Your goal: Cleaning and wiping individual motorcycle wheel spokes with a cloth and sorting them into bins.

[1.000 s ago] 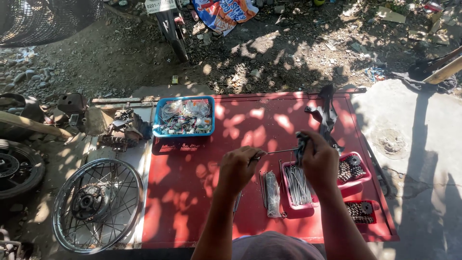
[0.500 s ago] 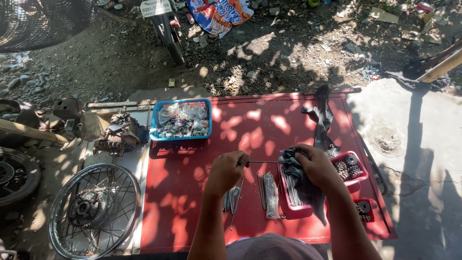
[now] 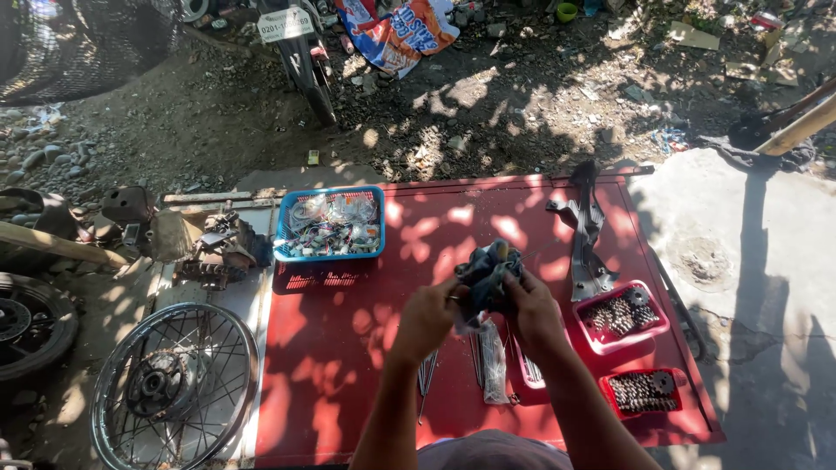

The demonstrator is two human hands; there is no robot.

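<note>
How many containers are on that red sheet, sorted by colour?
Blue basket: 1
Red trays of gears: 2
Red tray under the right hand, mostly hidden: 1
Total: 4 containers on the red sheet. Both hands, the left hand too, grip a dark rag above them.

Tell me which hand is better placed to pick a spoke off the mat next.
Left, probably. The left hand sits just above the loose spokes on the red mat, gripping only an edge of the rag. The right hand holds most of it.
</note>
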